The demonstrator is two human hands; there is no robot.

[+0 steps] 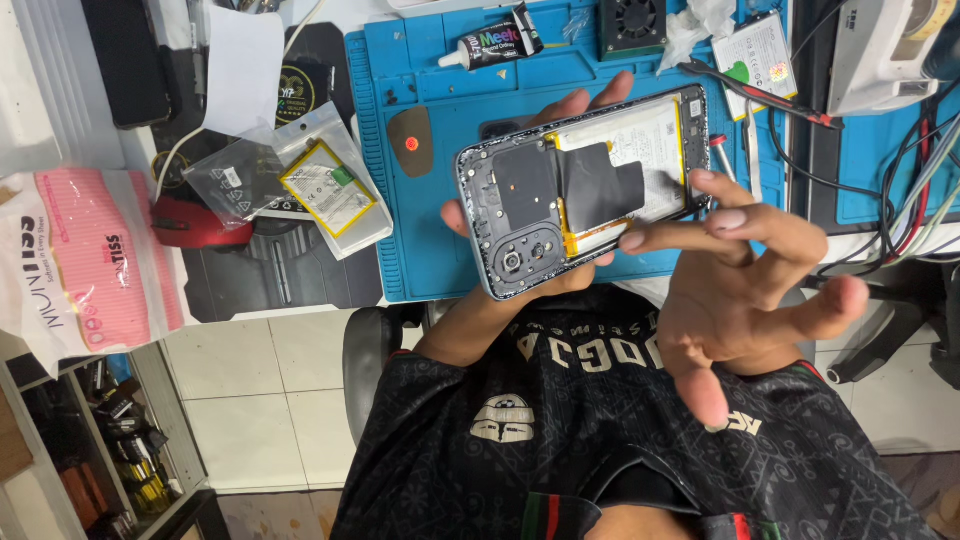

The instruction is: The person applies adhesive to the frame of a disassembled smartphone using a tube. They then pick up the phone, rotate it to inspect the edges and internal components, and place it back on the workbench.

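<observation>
Blue silicone covers the middle of the bench as a repair mat (440, 150), and above its near edge the left hand (520, 290) holds an opened phone (585, 190) from below, back cover off, fingertips showing past the phone's far edge and thumb at its left side. The phone lies tilted, camera end toward the near left, its battery (640, 150) exposed with a black flap (598, 185) partly over it.

The right hand (745, 290) is spread open and holds nothing; its index finger and thumb reach to the phone's near edge, the fingertips (632, 240) touching or just over the frame beside the battery (which of the two I cannot tell).

On the mat's far edge lie a black glue tube (492, 45) and a small black fan (632, 22), with crumpled clear wrap (700, 20) beside the fan. Red-handled tweezers (760, 95) lie near the far right corner of the mat, next to a spare battery (757, 55). An orange-brown pick (410, 142) rests on the mat's left part. Off the mat to the left sit another battery in a clear bag (335, 190), a grey antistatic bag (235, 180), a red mouse (195, 225) and a pink packet (85, 260) at the bench's left edge.
</observation>
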